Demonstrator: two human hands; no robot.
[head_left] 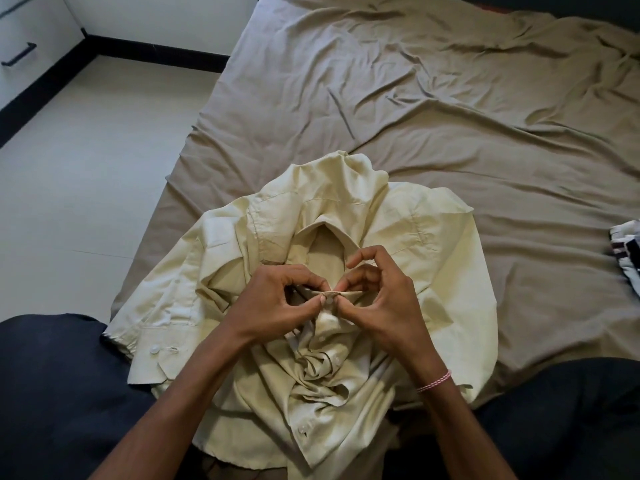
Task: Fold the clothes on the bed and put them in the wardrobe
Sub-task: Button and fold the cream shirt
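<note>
A pale cream button-up shirt (426, 244) lies crumpled on the near part of the bed (433, 109), collar away from me, its front bunched in folds between my arms. My left hand (277, 299) pinches the left edge of the shirt's placket just below the collar. My right hand (381, 299) pinches the other edge right beside it, thumbs meeting at a small white button. A pink-and-white cord sits on my right wrist. A cuff with buttons (156, 351) hangs out at the left.
The bed wears a wrinkled tan sheet. A striped black-and-white garment (627, 251) pokes in at the right edge. Pale floor (86, 168) lies to the left, with a white drawer unit with a black handle (20, 53) at top left. My dark-clad knees frame the shirt.
</note>
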